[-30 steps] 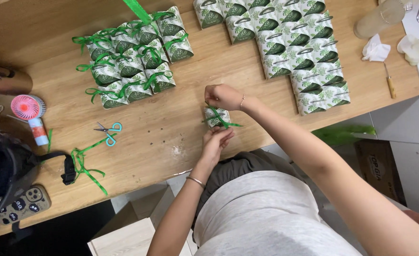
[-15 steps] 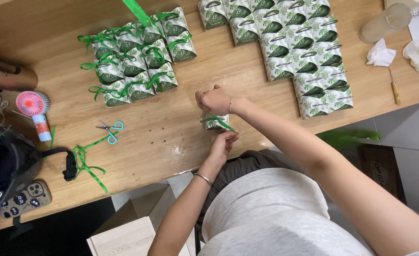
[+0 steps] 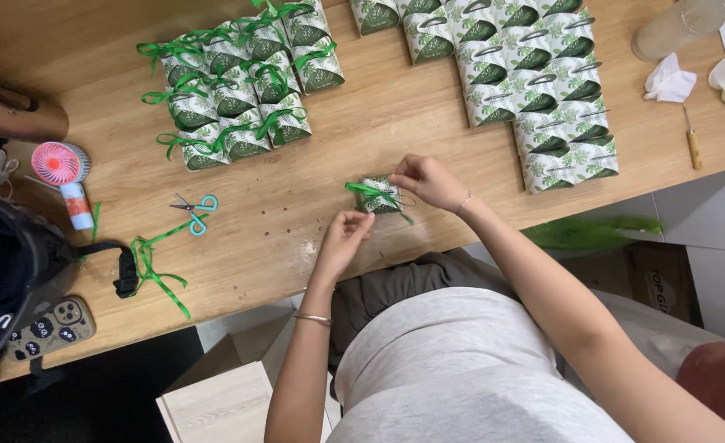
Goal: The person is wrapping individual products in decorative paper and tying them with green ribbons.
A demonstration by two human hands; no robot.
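While both hands work at bench (image 3: pixel 461 164) front edge: small green-leaf gift box (image 3: pixel 379 195) sits between them, green ribbon (image 3: pixel 361 190) across top. Right hand (image 3: pixel 426 180) fingers pinched on box's right side and ribbon; left hand (image 3: pixel 344 238) fingers pinched on ribbon end just below box. Step judged: tying bow. Next move calls for even pull, box kept steady. Ribboned boxes (image 3: pixel 239 86) grouped far left; untied boxes (image 3: pixel 526 82) far right; scissors (image 3: pixel 194 207), spare ribbon (image 3: pixel 153 267) left.
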